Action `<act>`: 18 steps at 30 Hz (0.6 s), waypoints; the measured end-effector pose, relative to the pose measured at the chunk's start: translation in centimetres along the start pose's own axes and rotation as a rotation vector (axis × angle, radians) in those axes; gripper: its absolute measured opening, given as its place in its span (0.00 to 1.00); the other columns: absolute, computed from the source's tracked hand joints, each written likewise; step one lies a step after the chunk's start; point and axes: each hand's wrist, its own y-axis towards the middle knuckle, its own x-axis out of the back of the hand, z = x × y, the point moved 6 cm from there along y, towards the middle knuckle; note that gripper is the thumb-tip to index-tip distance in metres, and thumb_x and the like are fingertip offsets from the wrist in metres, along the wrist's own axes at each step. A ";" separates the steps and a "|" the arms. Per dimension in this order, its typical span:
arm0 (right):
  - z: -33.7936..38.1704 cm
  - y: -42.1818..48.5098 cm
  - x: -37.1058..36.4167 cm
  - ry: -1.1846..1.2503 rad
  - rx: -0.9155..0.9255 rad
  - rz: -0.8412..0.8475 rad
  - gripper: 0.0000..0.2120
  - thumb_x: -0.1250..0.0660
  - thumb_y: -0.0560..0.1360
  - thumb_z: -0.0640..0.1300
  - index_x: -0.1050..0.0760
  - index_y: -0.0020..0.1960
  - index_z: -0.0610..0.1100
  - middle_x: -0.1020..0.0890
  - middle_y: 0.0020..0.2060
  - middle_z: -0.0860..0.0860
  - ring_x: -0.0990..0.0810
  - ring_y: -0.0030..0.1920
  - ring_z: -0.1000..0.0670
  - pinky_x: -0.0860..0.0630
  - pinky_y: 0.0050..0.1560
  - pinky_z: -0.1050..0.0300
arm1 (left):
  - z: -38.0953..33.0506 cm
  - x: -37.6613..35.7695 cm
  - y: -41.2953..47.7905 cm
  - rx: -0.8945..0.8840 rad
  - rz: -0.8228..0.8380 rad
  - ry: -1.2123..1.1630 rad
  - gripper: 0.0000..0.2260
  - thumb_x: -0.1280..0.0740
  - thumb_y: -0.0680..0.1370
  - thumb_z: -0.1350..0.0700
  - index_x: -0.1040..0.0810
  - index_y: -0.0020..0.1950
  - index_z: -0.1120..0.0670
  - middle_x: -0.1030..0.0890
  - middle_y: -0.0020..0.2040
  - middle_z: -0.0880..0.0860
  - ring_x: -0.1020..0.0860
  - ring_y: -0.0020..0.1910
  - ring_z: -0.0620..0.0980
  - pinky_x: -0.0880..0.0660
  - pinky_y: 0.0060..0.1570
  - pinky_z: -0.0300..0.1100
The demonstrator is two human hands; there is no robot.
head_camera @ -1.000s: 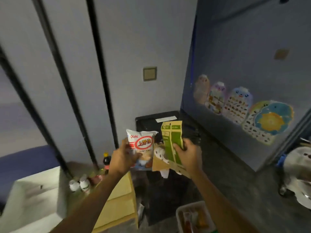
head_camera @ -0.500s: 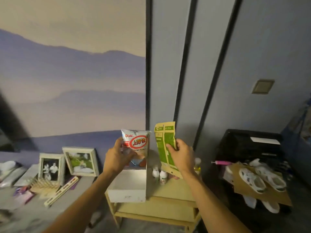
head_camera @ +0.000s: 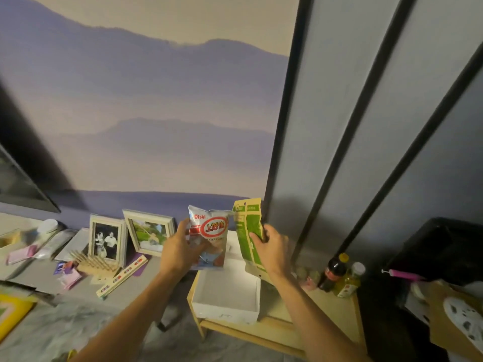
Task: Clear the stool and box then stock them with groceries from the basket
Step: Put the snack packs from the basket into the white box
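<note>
One: Both hands have swung left with the view, and the box (head_camera: 224,313) now sits right below them on the stool (head_camera: 329,307).
Two: So stocking's under way?
One: I'd say so. The left hand (head_camera: 180,250) grips a chip bag (head_camera: 211,228) and the right hand (head_camera: 274,249) pinches a green pouch (head_camera: 248,226), both held above the box. Next, lower each in.
Two: Labels?
One: "Oishi", plus a red oval of Chinese characters. The pouch print's too small to read.

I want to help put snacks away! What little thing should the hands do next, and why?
Probably lower the Oishi bag, held by the left hand, into the white box on the stool, because the box sits open just below it. The right hand holds the green packet, which could follow.
</note>
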 end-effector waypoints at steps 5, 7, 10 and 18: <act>-4.8 3.0 -6.1 -0.021 -0.065 0.027 0.18 0.25 0.78 0.60 0.18 0.61 0.51 0.11 0.50 0.56 0.13 0.45 0.54 0.14 0.42 0.52 | 4.2 -3.3 4.7 0.078 0.051 0.059 0.36 0.19 0.74 0.47 0.33 0.78 0.46 0.17 0.67 0.50 0.15 0.60 0.54 0.15 0.54 0.55; -6.5 3.4 -8.2 -0.026 -0.092 0.047 0.16 0.25 0.77 0.60 0.18 0.59 0.52 0.12 0.47 0.56 0.14 0.43 0.53 0.15 0.42 0.50 | 6.0 -5.0 5.7 0.123 0.078 0.089 0.37 0.20 0.75 0.46 0.34 0.79 0.46 0.18 0.67 0.49 0.16 0.61 0.53 0.16 0.56 0.54; -9.1 3.3 -11.0 -0.027 -0.159 0.087 0.15 0.24 0.77 0.58 0.17 0.57 0.50 0.13 0.43 0.57 0.16 0.40 0.54 0.17 0.40 0.51 | 8.8 -8.0 7.0 0.147 0.119 0.100 0.37 0.21 0.75 0.41 0.35 0.78 0.42 0.16 0.66 0.47 0.15 0.60 0.51 0.15 0.58 0.55; -13.4 2.8 -14.1 -0.041 -0.338 0.050 0.11 0.20 0.75 0.49 0.18 0.50 0.44 0.17 0.36 0.54 0.22 0.32 0.57 0.31 0.32 0.62 | 11.7 -14.2 9.9 0.159 0.177 0.165 0.32 0.21 0.75 0.42 0.32 0.73 0.47 0.14 0.62 0.50 0.13 0.54 0.52 0.14 0.54 0.54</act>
